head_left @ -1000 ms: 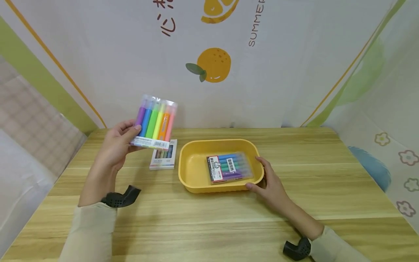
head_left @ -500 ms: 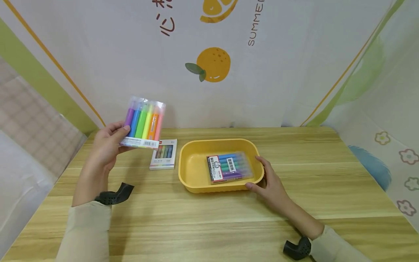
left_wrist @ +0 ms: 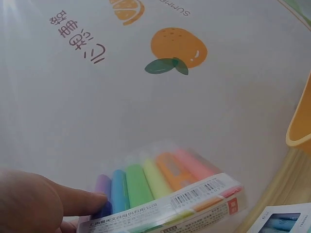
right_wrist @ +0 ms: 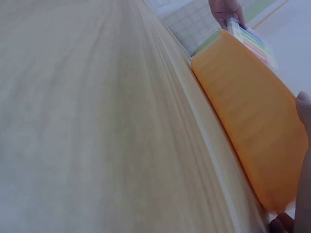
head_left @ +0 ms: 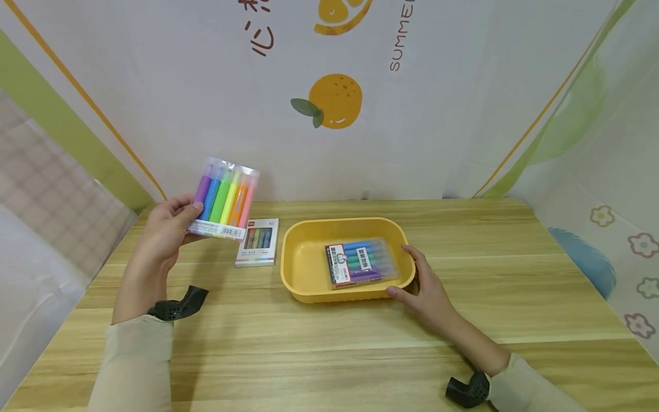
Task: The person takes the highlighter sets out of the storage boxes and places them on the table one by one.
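Glossy clear plastic highlighter pack (head_left: 223,199), matt yellow plastic tray (head_left: 309,286), wood-grain table (head_left: 329,355).

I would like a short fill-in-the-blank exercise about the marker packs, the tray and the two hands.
1. The left hand holds a pack of markers ____ the table.
2. The right hand touches the ____ tray.
3. Another marker pack lies ____ the tray.
4. A small box lies on the ____ beside the tray.

Missing words: above; yellow; inside; table

pen pack (head_left: 358,263) in tray (head_left: 304,286); small box (head_left: 258,241) left of tray.
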Available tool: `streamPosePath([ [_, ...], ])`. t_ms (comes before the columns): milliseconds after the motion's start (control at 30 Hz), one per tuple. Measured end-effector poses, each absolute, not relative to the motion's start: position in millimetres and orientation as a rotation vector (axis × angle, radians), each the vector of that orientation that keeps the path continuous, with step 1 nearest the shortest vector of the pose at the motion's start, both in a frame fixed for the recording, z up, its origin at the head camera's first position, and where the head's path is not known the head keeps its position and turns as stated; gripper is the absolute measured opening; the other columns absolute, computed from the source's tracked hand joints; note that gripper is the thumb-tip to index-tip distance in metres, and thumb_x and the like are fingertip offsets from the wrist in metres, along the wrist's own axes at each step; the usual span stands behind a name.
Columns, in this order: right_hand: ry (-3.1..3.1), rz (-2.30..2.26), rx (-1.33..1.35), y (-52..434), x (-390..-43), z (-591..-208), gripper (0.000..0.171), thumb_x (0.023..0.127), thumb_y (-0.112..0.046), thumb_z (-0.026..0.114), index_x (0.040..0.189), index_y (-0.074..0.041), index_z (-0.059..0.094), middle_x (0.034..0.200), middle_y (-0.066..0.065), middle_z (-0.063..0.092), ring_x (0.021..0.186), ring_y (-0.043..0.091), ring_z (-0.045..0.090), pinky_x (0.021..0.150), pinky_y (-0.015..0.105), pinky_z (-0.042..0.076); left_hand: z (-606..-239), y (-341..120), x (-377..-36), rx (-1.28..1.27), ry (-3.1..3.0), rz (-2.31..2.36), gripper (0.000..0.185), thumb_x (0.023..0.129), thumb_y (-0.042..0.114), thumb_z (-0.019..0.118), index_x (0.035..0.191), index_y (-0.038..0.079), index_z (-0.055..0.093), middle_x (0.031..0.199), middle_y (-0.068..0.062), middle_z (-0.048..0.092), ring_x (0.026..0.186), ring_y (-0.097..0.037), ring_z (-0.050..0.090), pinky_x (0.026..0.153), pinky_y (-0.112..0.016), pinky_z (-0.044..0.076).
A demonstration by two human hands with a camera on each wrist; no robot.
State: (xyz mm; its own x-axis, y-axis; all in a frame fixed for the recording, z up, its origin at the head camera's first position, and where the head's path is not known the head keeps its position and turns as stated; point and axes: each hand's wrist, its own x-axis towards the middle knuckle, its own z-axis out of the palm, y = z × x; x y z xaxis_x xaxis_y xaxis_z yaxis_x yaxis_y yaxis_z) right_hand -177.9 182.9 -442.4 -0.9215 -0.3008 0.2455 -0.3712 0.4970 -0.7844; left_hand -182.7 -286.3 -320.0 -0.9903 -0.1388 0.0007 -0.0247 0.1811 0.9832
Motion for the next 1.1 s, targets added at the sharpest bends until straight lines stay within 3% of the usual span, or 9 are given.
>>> streamPosePath([
  [467,-2.656,1.398,0.600,182.2,-177.2,-441.4,0.092,0.086,-0.026,0.080,0.158,-0.015,0.025,0.164,0.019,0.029,0.148,0.038,0.038,0.106,0.001,0.022,-324.8,-294.7,-183.7,0.193,-2.491,-1.810,0.060,0.108,0.032,0.044,0.149,-0.008,0.028,0.101,0.011,0.058,0.083,0.000,0.065,0.073,-0.018,0.059],
  [1100,-2.633,1.438,0.620,183.7,-177.7,-442.7,0.091,0.086,-0.025,0.080,0.158,-0.017,0.025,0.163,0.019,0.030,0.147,0.037,0.039,0.106,0.001,0.024,-332.3,-299.4,-186.2,0.213,-2.529,-1.797,0.051,0.108,0.028,0.043,0.143,-0.009,0.034,0.094,0.016,0.061,0.083,0.000,0.065,0.073,-0.020,0.060],
])
